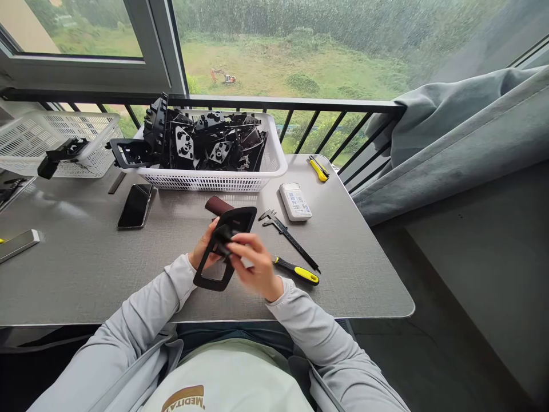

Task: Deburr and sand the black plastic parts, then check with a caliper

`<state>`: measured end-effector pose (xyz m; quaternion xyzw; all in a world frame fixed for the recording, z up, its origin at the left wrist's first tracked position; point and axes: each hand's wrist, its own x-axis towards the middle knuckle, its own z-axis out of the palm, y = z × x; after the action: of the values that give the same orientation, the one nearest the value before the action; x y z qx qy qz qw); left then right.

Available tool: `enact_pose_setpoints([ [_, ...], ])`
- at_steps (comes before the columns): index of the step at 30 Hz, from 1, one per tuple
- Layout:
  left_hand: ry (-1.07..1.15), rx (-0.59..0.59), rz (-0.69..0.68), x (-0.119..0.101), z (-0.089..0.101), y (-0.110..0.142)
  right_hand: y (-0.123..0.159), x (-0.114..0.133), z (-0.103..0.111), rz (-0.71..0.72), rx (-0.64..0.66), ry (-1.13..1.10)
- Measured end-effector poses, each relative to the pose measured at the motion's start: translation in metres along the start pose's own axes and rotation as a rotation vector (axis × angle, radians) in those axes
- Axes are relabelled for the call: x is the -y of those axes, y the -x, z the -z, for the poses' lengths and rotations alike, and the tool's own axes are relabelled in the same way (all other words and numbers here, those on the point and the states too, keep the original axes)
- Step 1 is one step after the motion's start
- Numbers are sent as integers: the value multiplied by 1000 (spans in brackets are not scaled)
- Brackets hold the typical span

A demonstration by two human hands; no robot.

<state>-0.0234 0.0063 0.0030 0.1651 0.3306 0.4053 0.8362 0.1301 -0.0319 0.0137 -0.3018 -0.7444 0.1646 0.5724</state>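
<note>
A black plastic trim frame (pixel 245 218) with a rectangular opening is tilted up above the table's near side. My left hand (pixel 202 245) is closed around its left edge, the fingers partly hidden behind it. Slightly blurred, my right hand (pixel 256 268) pinches a small black piece (pixel 223 239) against the front of the frame, just above the opening. Whether that piece is attached to the frame I cannot tell. Behind the frame lies a dark brown curved part (pixel 219 205). A screwdriver with a black and yellow handle (pixel 302 273) lies right of my right hand, its front end hidden.
Beyond the hands, a white basket (pixel 210 182) is heaped with black plastic parts. A second white basket (pixel 100 129) stands far left. A phone (pixel 135 206), a caliper (pixel 294 237), a white box (pixel 295 201) and a yellow utility knife (pixel 319 169) lie on the table (pixel 364 274).
</note>
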Motion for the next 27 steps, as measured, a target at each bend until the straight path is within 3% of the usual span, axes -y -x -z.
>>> enact_pose_setpoints([
  [2,-8,-23,-26,-2,-2,0,-7,-8,10,-121,-162,111],
  [4,-33,-8,-1,-2,-3,0,-10,-14,15,-189,-212,210],
  [9,-127,49,7,5,-6,-3,-6,-20,7,-195,-83,352],
  [14,-114,71,28,8,-8,-6,-1,-14,-4,-185,-35,263],
  [16,-61,67,37,6,-7,-5,2,-9,-7,-130,35,193],
  [22,47,6,69,-3,-7,2,9,1,-16,109,417,8],
  [24,30,8,55,-3,-8,2,9,-2,-15,100,388,30],
  [27,-37,41,-37,1,-10,1,5,-13,-8,-49,160,165],
])
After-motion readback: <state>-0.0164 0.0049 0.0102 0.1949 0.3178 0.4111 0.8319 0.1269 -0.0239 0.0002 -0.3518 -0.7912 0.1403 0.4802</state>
